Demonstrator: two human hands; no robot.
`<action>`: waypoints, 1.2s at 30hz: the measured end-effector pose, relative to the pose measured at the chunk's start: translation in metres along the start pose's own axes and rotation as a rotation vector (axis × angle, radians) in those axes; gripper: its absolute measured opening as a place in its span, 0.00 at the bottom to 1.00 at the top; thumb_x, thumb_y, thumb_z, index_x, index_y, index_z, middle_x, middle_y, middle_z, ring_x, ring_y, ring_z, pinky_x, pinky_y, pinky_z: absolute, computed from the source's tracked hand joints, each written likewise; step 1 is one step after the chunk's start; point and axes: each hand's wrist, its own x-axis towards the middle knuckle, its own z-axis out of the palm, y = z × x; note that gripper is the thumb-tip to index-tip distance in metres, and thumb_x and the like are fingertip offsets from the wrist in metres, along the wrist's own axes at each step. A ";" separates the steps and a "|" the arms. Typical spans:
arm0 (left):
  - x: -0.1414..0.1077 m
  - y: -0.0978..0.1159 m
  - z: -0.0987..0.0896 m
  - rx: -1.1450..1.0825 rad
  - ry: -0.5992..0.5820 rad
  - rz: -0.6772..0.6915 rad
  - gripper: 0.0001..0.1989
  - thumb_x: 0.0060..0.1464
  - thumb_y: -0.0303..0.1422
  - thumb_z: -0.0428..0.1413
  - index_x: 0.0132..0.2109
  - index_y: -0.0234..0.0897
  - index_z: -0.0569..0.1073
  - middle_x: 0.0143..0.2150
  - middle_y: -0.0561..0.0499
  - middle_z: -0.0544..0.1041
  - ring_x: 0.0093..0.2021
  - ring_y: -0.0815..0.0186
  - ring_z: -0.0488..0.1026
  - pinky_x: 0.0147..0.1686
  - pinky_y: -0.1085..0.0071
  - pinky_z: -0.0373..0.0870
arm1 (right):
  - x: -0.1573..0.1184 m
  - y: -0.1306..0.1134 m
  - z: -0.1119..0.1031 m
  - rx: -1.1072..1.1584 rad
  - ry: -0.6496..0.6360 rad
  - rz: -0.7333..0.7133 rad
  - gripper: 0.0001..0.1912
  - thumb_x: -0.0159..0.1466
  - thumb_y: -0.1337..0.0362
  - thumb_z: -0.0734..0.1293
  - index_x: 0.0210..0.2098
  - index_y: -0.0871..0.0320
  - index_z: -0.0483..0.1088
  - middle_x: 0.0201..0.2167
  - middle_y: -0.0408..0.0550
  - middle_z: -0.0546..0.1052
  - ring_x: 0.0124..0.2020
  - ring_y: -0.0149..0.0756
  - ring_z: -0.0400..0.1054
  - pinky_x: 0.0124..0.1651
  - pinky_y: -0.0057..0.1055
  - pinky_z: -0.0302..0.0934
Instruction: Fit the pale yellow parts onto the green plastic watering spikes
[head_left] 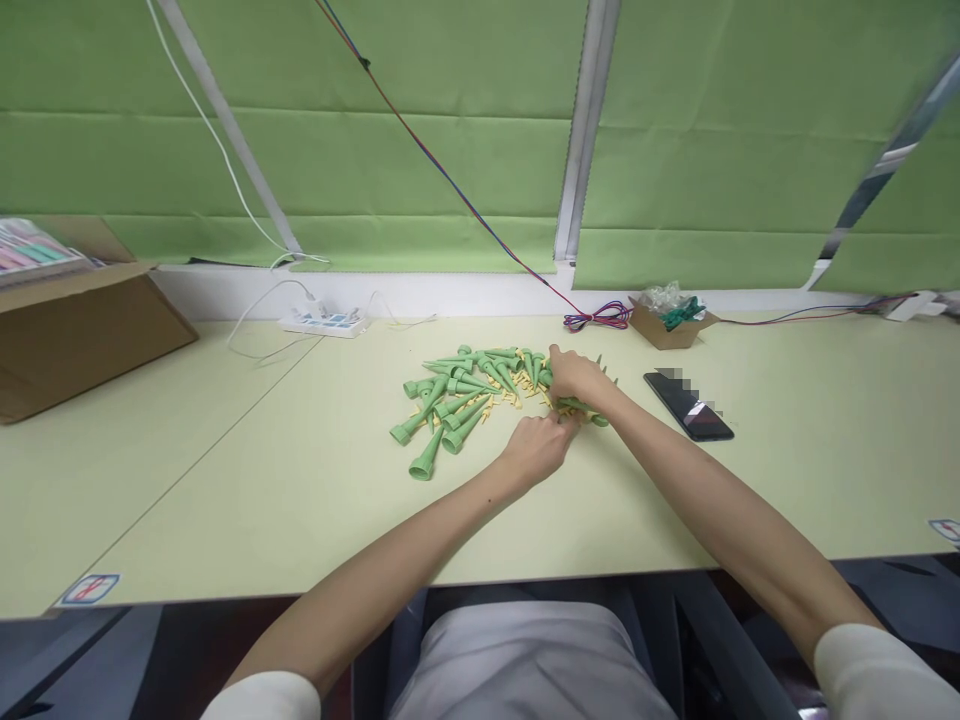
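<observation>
Many green cone-shaped pieces (425, 457) lie in a loose arc on the pale table, their wide ends mostly outward on the left. Small yellow pieces (517, 384) are scattered along the inside of the arc. At the right end of the pile, my left hand (538, 447) rests low with a finger stretched toward the pieces; its other fingers look curled. Just above it, my right hand (576, 377) reaches over green cones, its fingers pointing down and partly hidden. Whether either hand grips a piece cannot be made out.
A black phone (688, 406) lies right of my right forearm. Behind it stands a small cardboard box (666, 332) with plastic and green items. A power strip (324, 321) and cables run along the back; a large cardboard box (90, 335) stands at left.
</observation>
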 end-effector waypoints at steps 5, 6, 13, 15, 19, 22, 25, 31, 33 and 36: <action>0.001 0.002 -0.004 0.030 -0.008 0.018 0.23 0.68 0.33 0.39 0.65 0.48 0.66 0.45 0.41 0.76 0.38 0.56 0.77 0.40 0.63 0.66 | 0.000 -0.003 -0.001 -0.017 0.002 -0.004 0.37 0.54 0.70 0.71 0.61 0.62 0.57 0.53 0.65 0.73 0.53 0.55 0.72 0.46 0.39 0.67; 0.002 0.002 -0.005 0.037 -0.010 0.025 0.23 0.68 0.33 0.39 0.64 0.48 0.67 0.45 0.41 0.77 0.38 0.56 0.77 0.39 0.63 0.66 | 0.000 -0.003 -0.001 -0.019 0.000 -0.006 0.37 0.54 0.71 0.71 0.61 0.62 0.57 0.53 0.65 0.73 0.53 0.55 0.72 0.46 0.39 0.67; 0.002 0.003 -0.007 0.068 -0.001 0.047 0.21 0.67 0.32 0.40 0.61 0.40 0.68 0.44 0.39 0.77 0.36 0.54 0.77 0.36 0.61 0.67 | 0.000 -0.002 0.000 -0.027 -0.001 -0.022 0.34 0.56 0.70 0.70 0.61 0.62 0.60 0.53 0.66 0.73 0.54 0.55 0.72 0.48 0.40 0.67; 0.001 0.003 -0.006 0.087 0.001 0.056 0.20 0.66 0.30 0.41 0.61 0.37 0.67 0.45 0.37 0.77 0.36 0.54 0.77 0.36 0.61 0.67 | 0.000 -0.002 0.001 -0.030 -0.005 -0.019 0.35 0.56 0.70 0.71 0.61 0.62 0.60 0.53 0.66 0.73 0.54 0.55 0.72 0.48 0.40 0.67; 0.000 0.005 -0.008 0.123 0.004 0.094 0.19 0.66 0.28 0.42 0.60 0.37 0.68 0.45 0.37 0.77 0.39 0.55 0.77 0.37 0.63 0.67 | -0.001 -0.003 0.000 -0.033 -0.001 -0.020 0.33 0.57 0.70 0.70 0.61 0.63 0.60 0.53 0.66 0.73 0.53 0.53 0.72 0.48 0.40 0.67; 0.002 0.006 -0.010 0.133 0.024 0.063 0.19 0.69 0.35 0.40 0.54 0.36 0.73 0.42 0.38 0.77 0.38 0.55 0.77 0.36 0.63 0.67 | -0.004 -0.004 -0.001 -0.039 -0.004 -0.023 0.32 0.59 0.70 0.69 0.61 0.63 0.59 0.54 0.65 0.72 0.54 0.53 0.72 0.47 0.39 0.67; 0.004 0.004 -0.011 0.131 0.034 0.023 0.20 0.70 0.37 0.40 0.48 0.36 0.76 0.41 0.39 0.78 0.36 0.56 0.77 0.35 0.63 0.66 | -0.008 -0.004 -0.002 -0.053 -0.003 -0.032 0.31 0.60 0.69 0.68 0.61 0.64 0.59 0.54 0.65 0.72 0.54 0.52 0.72 0.48 0.39 0.67; 0.001 -0.008 -0.017 0.113 0.032 -0.020 0.20 0.69 0.35 0.41 0.46 0.35 0.78 0.39 0.39 0.78 0.36 0.55 0.77 0.35 0.62 0.65 | -0.017 -0.002 0.003 -0.058 0.034 -0.057 0.28 0.61 0.70 0.67 0.60 0.63 0.60 0.52 0.64 0.73 0.54 0.52 0.72 0.47 0.38 0.66; -0.001 -0.012 -0.021 0.116 0.018 -0.046 0.21 0.69 0.34 0.41 0.44 0.34 0.78 0.38 0.38 0.78 0.36 0.54 0.77 0.35 0.61 0.65 | -0.021 -0.001 0.005 -0.048 0.055 -0.052 0.27 0.62 0.70 0.66 0.60 0.63 0.60 0.51 0.64 0.74 0.54 0.51 0.72 0.47 0.38 0.66; -0.004 -0.019 -0.029 0.134 0.021 -0.100 0.19 0.68 0.32 0.42 0.41 0.33 0.78 0.38 0.37 0.78 0.37 0.54 0.77 0.37 0.61 0.65 | -0.028 0.001 0.008 -0.040 0.102 -0.053 0.24 0.64 0.71 0.63 0.59 0.62 0.61 0.50 0.63 0.75 0.54 0.50 0.73 0.47 0.38 0.66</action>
